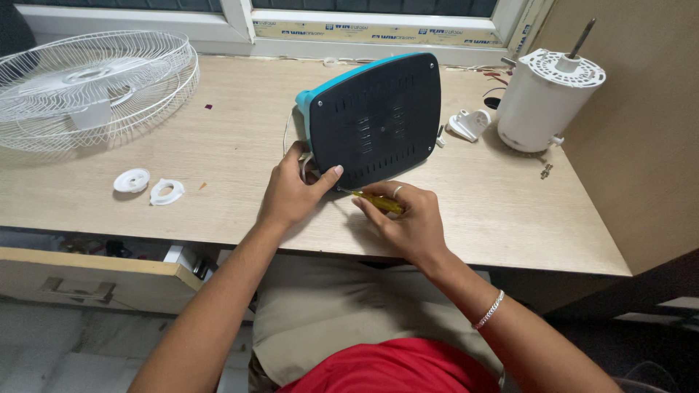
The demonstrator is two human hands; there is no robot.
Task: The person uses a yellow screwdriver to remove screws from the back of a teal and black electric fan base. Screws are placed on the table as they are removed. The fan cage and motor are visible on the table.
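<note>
A fan base [375, 116] with a teal body and a black slotted underside stands tilted on its edge on the wooden table [240, 189]. My left hand [293, 193] grips its lower left corner, thumb pressed on the black plate. My right hand [405, 220] holds a yellow-handled screwdriver [373, 200], whose tip points at the lower left corner of the black plate. A white cord [286, 135] runs down beside the base.
A white wire fan guard [95, 84] lies at the far left. Two white round plastic parts [149, 186] sit near the front edge. A white fan motor with a shaft [546, 98], a small white bracket [470, 124] and loose screws [545, 171] are at the right. An open drawer [87, 280] is below.
</note>
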